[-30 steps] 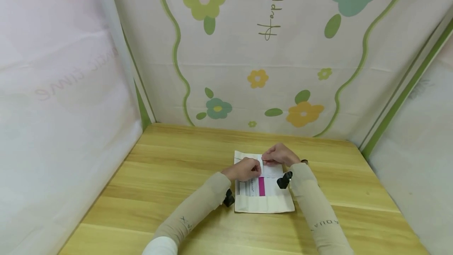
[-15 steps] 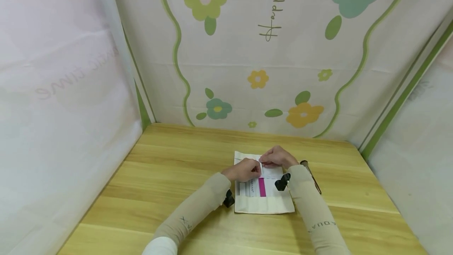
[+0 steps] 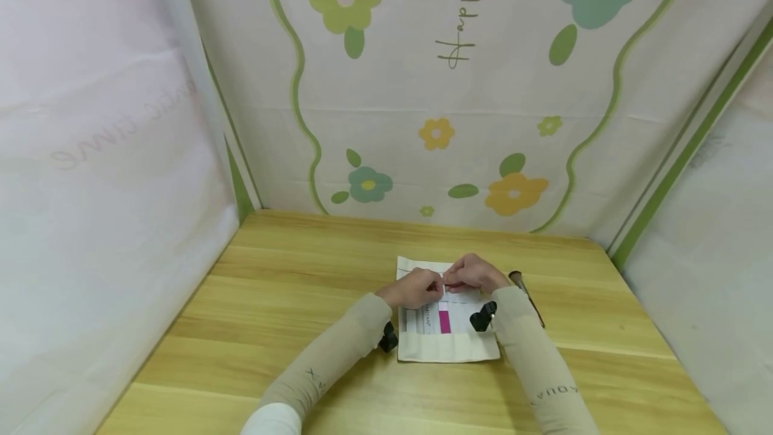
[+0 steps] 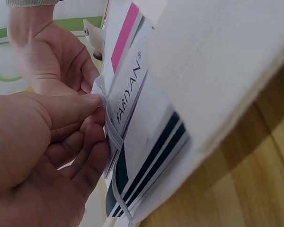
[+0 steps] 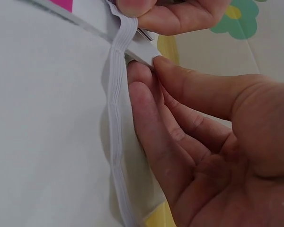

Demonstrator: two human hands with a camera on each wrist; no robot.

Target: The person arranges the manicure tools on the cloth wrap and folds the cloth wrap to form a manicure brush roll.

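A cream fabric pouch [image 3: 449, 349] lies spread on the table, with a thin white printed pack [image 4: 130, 87] marked FABIYAN and a magenta stripe on it. A white elastic band [image 5: 116, 101] runs across the pouch. My left hand [image 3: 419, 288] pinches this band between thumb and fingers, as the left wrist view shows. Close beside it, my right hand [image 3: 474, 274] pinches the corner of a flat white piece [image 5: 144, 51] under the band; whether that piece is part of the pack I cannot tell. Dark stripes show on the lower end [image 4: 154, 165] of the contents.
To the right of my right hand a dark-handled brush [image 3: 527, 297] lies on the wooden table [image 3: 302, 287]. A flower-printed cloth wall [image 3: 392, 86] stands behind the table, with pale cloth sides left and right. Black wrist cameras [image 3: 483, 316] sit near both hands.
My right hand has moved slightly left and nearer, up against the left hand. The left hand stays almost still on the band. More of the brush shows beside the right wrist.
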